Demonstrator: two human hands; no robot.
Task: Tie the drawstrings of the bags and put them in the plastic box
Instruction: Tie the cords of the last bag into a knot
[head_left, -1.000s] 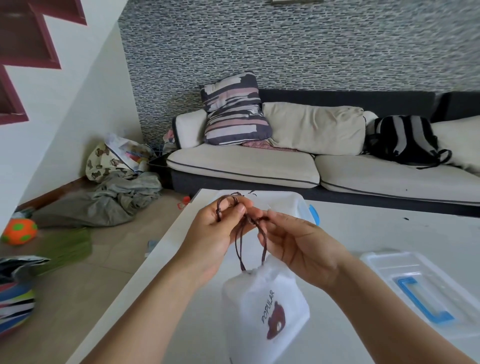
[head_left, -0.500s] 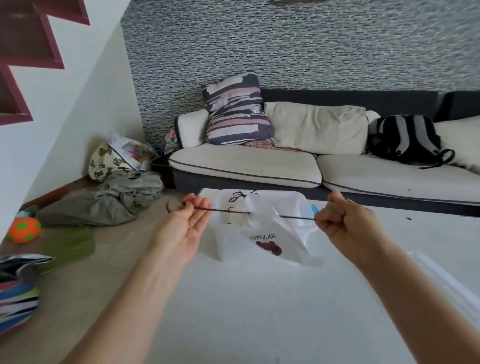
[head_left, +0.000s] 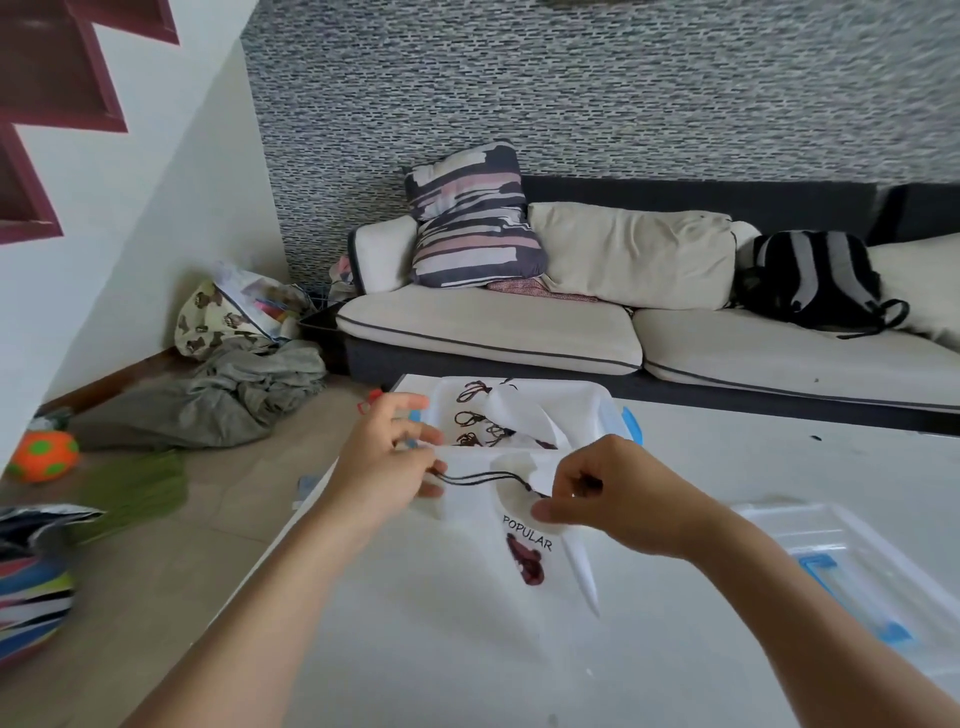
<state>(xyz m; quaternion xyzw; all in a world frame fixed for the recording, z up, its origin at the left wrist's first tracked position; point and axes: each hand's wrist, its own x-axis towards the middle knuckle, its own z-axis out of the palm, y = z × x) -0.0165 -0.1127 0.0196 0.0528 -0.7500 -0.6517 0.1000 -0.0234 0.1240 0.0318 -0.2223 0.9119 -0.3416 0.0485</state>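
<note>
Head view, left hand (head_left: 384, 457) and right hand (head_left: 618, 499) each pinching the white bag's (head_left: 524, 545) drawstring (head_left: 483, 476), near plastic box (head_left: 597, 400)

- The lid (head_left: 852, 582) at lower right is blurred and runs off the frame's right edge.
- The right hand (head_left: 618, 499) hides one end of the drawstring (head_left: 483, 476) and part of the bag (head_left: 524, 540).
- The bag's dark red print below "POPULAR" is too smeared to make out.
- The striped object (head_left: 31, 587) at lower left is cut by the edge.
</note>
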